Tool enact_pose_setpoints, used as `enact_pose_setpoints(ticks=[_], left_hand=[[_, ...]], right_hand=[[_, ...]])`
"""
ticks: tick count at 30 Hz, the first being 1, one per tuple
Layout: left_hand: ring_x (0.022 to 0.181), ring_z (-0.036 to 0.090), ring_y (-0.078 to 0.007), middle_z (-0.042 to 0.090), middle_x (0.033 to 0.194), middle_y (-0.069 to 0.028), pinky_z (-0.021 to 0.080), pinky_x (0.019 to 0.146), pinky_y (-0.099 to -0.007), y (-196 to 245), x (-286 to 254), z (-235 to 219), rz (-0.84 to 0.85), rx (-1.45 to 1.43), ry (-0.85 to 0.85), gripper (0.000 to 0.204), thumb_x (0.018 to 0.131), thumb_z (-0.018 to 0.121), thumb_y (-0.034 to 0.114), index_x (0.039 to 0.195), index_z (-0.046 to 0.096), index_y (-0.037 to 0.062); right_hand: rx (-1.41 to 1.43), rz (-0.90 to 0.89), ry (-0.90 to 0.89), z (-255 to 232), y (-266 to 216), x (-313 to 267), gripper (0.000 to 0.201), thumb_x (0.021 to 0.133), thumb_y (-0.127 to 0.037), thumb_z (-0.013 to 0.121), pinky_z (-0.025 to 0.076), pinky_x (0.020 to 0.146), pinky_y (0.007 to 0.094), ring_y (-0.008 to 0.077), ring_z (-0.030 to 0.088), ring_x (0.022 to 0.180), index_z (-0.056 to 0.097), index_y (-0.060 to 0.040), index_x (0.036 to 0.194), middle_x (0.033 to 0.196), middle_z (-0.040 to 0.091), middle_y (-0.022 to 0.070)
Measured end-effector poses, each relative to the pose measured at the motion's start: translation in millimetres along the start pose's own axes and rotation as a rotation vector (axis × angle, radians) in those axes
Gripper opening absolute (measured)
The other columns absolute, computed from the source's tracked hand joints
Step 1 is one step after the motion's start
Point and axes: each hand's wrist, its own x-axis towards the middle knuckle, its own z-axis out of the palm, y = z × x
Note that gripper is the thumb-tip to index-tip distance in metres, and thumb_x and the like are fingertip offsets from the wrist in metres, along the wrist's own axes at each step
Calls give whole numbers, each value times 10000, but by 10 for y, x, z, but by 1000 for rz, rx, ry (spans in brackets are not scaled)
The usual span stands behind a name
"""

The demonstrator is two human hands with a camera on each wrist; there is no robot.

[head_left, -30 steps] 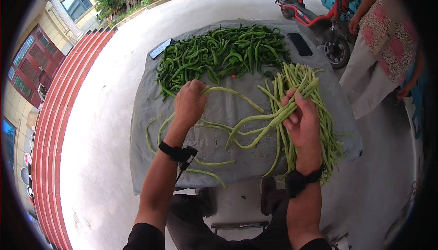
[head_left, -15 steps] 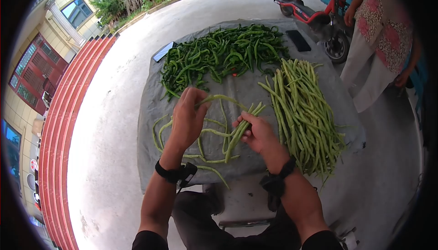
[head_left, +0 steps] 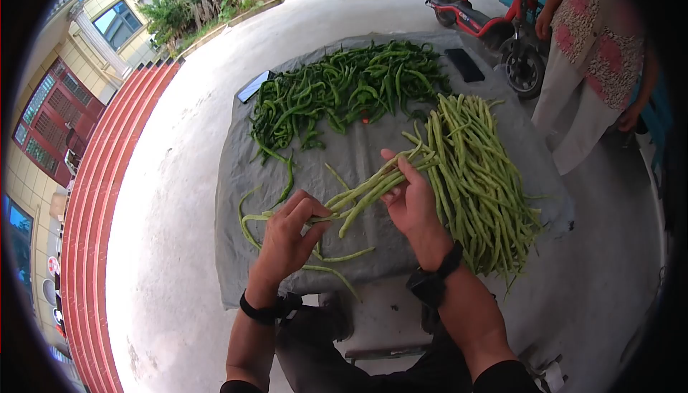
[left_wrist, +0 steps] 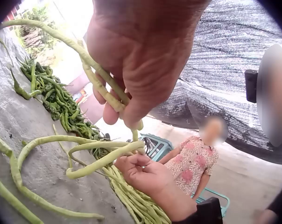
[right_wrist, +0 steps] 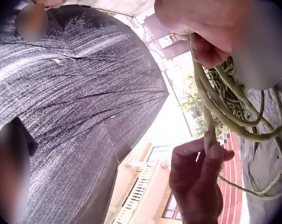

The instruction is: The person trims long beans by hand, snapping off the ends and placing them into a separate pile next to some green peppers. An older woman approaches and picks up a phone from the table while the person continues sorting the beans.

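Note:
My left hand (head_left: 290, 231) pinches the ends of long beans between thumb and fingers, low over the left half of the sheet. In the left wrist view, beans (left_wrist: 96, 70) run up from those fingertips in a bend. Facing it, my right hand (head_left: 412, 203) holds a small bundle of long beans (head_left: 373, 191) that stretches across to the left hand. The right wrist view has the bundle's beans (right_wrist: 208, 100) looping below the right hand (right_wrist: 211, 28). Several loose long beans (head_left: 347, 256) lie on the sheet beneath and beside the left hand.
A big pile of long beans (head_left: 484, 192) covers the right of the grey sheet (head_left: 244, 271). Green peppers (head_left: 344, 84) are heaped along the back, between two phones (head_left: 464, 65). A person (head_left: 595, 63) stands at the right, near a red scooter (head_left: 494, 27).
My right hand first came left from the bean pile with its bundle, then rose slightly. The left hand has dropped from near the peppers toward me, bringing its bean to the bundle's left end.

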Motion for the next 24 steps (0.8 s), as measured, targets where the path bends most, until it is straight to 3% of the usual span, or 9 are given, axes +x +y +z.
enact_pose_setpoints(ticks=[4,7,13,16,19,24], left_hand=[[909,714,-250,656,977,-105,576,809,-352,-45,-65,12,-41,52,-40,193,834,784,-65,964,652,-10],[881,691,-327,634,946,-101,535,746,-395,-101,-98,31,-73,45,-44,197,836,777,4,968,635,44],[876,706,-291,633,929,-86,545,758,-390,-112,-91,50,-134,0,-68,192,844,764,-7,964,620,32],[895,722,-241,655,928,-69,563,800,-371,-147,-92,75,-222,-110,-17,184,867,765,0,972,615,20],[918,711,-137,706,925,-33,559,837,-320,-156,-45,58,-315,-133,62,174,877,776,-18,970,635,23],[882,697,-108,703,908,-23,554,813,-287,-240,142,-13,-282,-59,318,160,931,757,18,1029,630,24]], right_hand=[[-23,10,-53,51,-23,-30,396,1131,-246,493,450,594,304,86,507,649,571,27,1407,931,638,32],[-45,-1,-100,132,-44,-68,417,1132,-261,495,456,605,305,87,515,664,551,19,1436,976,638,27],[-65,6,-177,214,-71,-111,412,1132,-285,496,448,613,284,82,503,684,567,-29,1447,1090,656,32],[-23,18,-232,209,-102,-107,418,1127,-287,502,463,617,301,89,526,699,559,-26,1449,1121,679,35],[-21,7,-197,190,-167,-90,368,1128,-286,500,462,606,302,91,519,684,591,-36,1383,1163,703,67],[-80,-71,-60,64,-243,22,288,1133,-281,490,447,571,290,86,494,643,615,-45,1242,1132,718,109]])
